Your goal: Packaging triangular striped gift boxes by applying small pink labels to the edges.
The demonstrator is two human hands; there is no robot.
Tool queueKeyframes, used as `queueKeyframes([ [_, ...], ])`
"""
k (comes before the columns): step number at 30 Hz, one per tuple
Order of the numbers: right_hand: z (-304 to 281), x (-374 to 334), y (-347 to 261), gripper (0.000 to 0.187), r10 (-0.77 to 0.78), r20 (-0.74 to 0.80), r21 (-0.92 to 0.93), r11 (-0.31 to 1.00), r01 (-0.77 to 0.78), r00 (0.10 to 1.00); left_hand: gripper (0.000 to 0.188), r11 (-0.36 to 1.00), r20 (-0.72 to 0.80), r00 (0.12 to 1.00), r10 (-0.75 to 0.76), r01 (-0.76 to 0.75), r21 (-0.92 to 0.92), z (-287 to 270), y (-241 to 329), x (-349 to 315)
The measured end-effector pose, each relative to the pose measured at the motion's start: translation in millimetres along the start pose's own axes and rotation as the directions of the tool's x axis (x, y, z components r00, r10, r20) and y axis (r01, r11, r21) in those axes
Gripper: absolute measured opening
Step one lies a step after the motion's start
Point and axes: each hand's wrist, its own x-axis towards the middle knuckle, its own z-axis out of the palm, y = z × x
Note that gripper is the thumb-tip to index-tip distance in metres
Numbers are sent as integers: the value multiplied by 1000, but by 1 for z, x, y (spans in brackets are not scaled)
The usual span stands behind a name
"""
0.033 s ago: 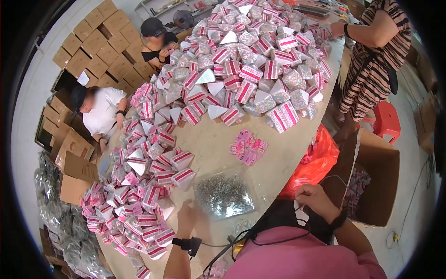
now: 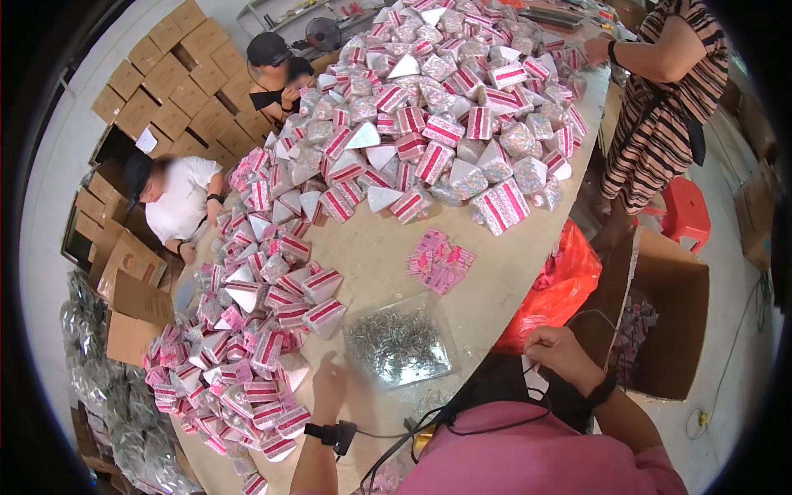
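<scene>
My left hand [image 2: 333, 384] is over the table beside the left edge of a clear flat tray [image 2: 448, 363] that holds a heap of small metal pins or hooks [image 2: 394, 338]. Its fingers are smeared, so their grip does not show. Off the table's near edge, my right hand [image 2: 563, 356] is closed in a pinch at its fingertips. A small pale bit shows there, too small to name. Left of the tray lies a pile of clear bags with pink-and-white striped card tops [image 2: 264, 351]. Several pink cards [image 2: 441, 261] rest beyond the tray.
A larger heap of the bags [image 2: 445, 107] covers the far table. At right are a red plastic bag [image 2: 565, 285], an open carton [image 2: 681, 330] and a red stool [image 2: 686, 216]. Black cables [image 2: 495, 429] cross my front. Three people stand or sit around the table.
</scene>
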Motion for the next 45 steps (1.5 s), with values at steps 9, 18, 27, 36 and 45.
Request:
queueKeyframes([
  [9, 13, 10, -21, 11, 101, 71, 269, 956, -117, 992, 22, 767, 48, 784, 618, -589, -252, 1, 184, -17],
  [18, 4, -3, 2, 5, 83, -73, 303, 951, -57, 994, 16, 770, 286, 715, 638, -589, -245, 66, 269, 49],
  [27, -16, -16, 19, 4, 128, -127, 366, 928, -73, 984, 21, 845, 166, 838, 519, -533, 48, 37, 158, 117],
  [36, -20, -20, 26, 5, 153, -126, 304, 946, -109, 980, 19, 913, 337, 852, 401, -400, -75, 62, 133, 123],
  [45, -17, -20, 31, 5, 178, -126, 327, 936, -128, 976, 8, 870, 242, 922, 302, -163, -465, 55, 131, 113],
])
